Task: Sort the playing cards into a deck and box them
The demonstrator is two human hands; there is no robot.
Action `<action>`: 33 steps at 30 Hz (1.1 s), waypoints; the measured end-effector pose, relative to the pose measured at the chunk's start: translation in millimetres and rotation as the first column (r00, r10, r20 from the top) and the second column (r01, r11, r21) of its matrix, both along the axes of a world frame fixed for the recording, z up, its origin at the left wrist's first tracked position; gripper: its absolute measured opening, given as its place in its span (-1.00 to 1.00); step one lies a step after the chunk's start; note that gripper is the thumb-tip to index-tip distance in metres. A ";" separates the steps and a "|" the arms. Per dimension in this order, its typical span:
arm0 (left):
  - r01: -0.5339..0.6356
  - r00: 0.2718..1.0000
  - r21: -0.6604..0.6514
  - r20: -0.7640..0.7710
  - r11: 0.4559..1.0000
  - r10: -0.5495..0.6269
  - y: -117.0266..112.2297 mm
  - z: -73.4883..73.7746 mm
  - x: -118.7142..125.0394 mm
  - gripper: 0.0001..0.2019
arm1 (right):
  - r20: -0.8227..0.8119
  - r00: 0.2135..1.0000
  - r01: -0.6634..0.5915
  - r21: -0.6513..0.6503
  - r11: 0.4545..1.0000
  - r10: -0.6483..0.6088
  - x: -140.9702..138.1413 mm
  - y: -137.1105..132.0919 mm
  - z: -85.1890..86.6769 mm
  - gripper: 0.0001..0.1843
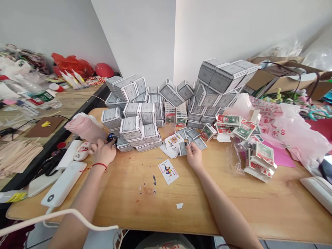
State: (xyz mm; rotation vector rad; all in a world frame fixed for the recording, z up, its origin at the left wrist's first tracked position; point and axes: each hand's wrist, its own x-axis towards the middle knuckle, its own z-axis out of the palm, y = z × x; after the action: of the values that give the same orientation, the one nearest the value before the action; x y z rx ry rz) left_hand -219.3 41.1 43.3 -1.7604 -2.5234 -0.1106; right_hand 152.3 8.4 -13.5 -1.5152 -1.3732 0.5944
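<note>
My left hand point(103, 153), with a red string at the wrist, reaches to a small black device point(112, 137) with a lit blue spot, beside stacked cards. Its thumb and fingers close about the device, partly hiding it. My right hand point(194, 156) pinches a grey-backed playing card point(182, 148) between thumb and fingers. Loose face-up cards point(171, 145) lie just left of it, and face-down cards point(190, 132) fan out behind. A joker card point(168, 171) lies face up on the table nearer to me.
Tall piles of grey-backed card decks point(137, 117) stand at the back. Red and green card boxes point(261, 155) and plastic bags point(280, 121) lie right. A pink roll point(85, 128), a white power bank point(64, 184) and a white cable point(77, 215) are left. A paper scrap point(180, 205) lies in front.
</note>
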 end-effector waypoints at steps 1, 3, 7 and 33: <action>-0.011 1.000 0.007 0.002 1.000 0.011 0.1 0.8 -0.4 -0.59 | 0.000 1.000 0.002 0.000 1.000 -0.002 0.0 -0.2 0.3 -0.64; -0.024 1.000 0.033 0.000 0.999 0.024 -0.2 1.8 -1.7 -0.58 | -0.001 1.000 0.003 0.001 1.000 -0.003 0.0 -0.4 0.9 -0.63; -0.040 0.999 0.038 0.000 0.998 0.040 -1.1 1.4 -4.9 -0.58 | 0.001 1.000 0.004 0.001 1.000 -0.004 -0.3 -0.2 1.9 -0.62; 0.007 0.987 0.489 0.137 0.872 -0.085 -70.4 -6.0 16.9 -0.65 | -0.228 0.972 -0.060 -0.029 0.998 0.052 -1.5 -1.9 4.3 -0.73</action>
State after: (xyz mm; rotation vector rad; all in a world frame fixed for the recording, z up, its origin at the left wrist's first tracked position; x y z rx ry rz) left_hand -202.4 -29.3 37.2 -1.6464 -2.2622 -0.8407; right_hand 150.8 6.5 -9.2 -1.3929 -1.2374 0.8054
